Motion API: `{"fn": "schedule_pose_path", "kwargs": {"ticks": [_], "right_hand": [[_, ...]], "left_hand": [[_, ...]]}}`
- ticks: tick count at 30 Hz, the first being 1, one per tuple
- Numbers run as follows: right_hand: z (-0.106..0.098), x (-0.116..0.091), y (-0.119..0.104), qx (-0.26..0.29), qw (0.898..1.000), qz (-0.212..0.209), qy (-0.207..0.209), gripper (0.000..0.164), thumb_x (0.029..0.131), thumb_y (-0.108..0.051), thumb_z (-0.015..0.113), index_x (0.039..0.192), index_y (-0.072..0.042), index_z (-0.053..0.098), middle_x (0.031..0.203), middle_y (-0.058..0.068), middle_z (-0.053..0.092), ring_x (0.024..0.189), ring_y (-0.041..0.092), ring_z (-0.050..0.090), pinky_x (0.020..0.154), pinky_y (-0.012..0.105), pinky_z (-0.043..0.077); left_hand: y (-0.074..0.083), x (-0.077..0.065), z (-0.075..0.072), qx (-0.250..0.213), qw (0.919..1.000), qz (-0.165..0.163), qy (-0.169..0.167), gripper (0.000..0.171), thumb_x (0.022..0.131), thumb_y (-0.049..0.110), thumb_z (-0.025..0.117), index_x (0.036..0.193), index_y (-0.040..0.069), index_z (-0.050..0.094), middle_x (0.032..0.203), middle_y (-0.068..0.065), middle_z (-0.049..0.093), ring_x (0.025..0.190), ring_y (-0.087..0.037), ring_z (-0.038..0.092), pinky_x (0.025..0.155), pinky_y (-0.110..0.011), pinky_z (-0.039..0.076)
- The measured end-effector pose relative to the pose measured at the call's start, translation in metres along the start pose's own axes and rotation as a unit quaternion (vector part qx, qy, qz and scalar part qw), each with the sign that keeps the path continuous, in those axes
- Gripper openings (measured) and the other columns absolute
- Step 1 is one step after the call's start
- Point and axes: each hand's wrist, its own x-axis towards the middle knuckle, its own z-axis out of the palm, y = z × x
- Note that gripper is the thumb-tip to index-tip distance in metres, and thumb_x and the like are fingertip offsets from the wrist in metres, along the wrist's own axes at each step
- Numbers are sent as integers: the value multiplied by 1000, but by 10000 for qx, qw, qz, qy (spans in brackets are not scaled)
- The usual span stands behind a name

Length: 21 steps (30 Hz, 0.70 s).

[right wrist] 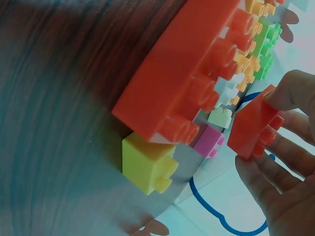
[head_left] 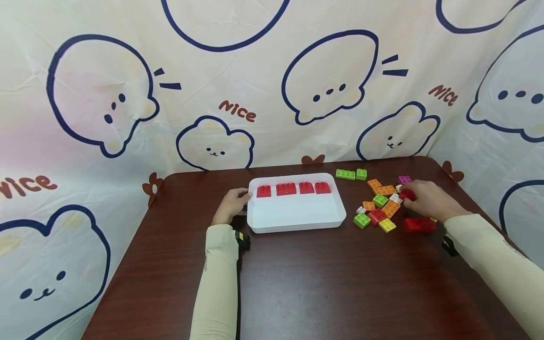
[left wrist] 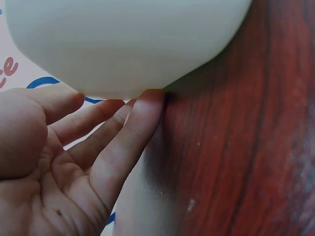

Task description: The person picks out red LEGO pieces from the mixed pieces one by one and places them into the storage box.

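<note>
A white tray (head_left: 297, 211) holds a row of several red bricks (head_left: 286, 189) along its far side. My left hand (head_left: 231, 206) is at the tray's left end, and in the left wrist view its fairly straight fingertips (left wrist: 150, 101) touch the tray wall (left wrist: 123, 73). My right hand (head_left: 429, 200) pinches a red brick (right wrist: 253, 123) between thumb and fingers, raised over the right edge of a pile of loose bricks. Under that wrist a long red brick (head_left: 420, 225) lies on the table, with a small yellow brick (right wrist: 147, 164) beside it.
Loose bricks in orange (head_left: 390, 208), green (head_left: 361, 220), yellow (head_left: 387, 225), red and white lie right of the tray on the dark wooden table (head_left: 306, 283). Two green bricks (head_left: 345, 174) lie behind them, and a magenta brick (head_left: 404, 179) is farther right. A printed cloth (head_left: 272, 85) hangs behind.
</note>
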Motion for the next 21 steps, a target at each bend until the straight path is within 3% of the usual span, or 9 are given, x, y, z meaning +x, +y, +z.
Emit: {"fn": "schedule_pose_path", "kwargs": {"ticks": [11, 21], "right_hand": [[-3, 5, -11, -158, 9993, -258, 230, 48, 88, -16, 79, 128, 4, 63, 131, 36, 56, 122, 55, 49, 96, 70, 43], [-4, 16, -27, -60, 9990, -409, 171, 46, 88, -15, 79, 129, 1, 64, 131, 30, 58, 122, 51, 49, 98, 69, 43]], "left_hand": [[0, 0, -1, 17, 10000, 26, -4, 51, 107, 26, 53, 150, -1, 44, 144, -22, 51, 120, -36, 58, 97, -49, 54], [1, -1, -1, -118, 9999, 18, -19, 50, 107, 24, 53, 150, -1, 44, 141, -22, 53, 119, -36, 59, 93, -48, 56]]}}
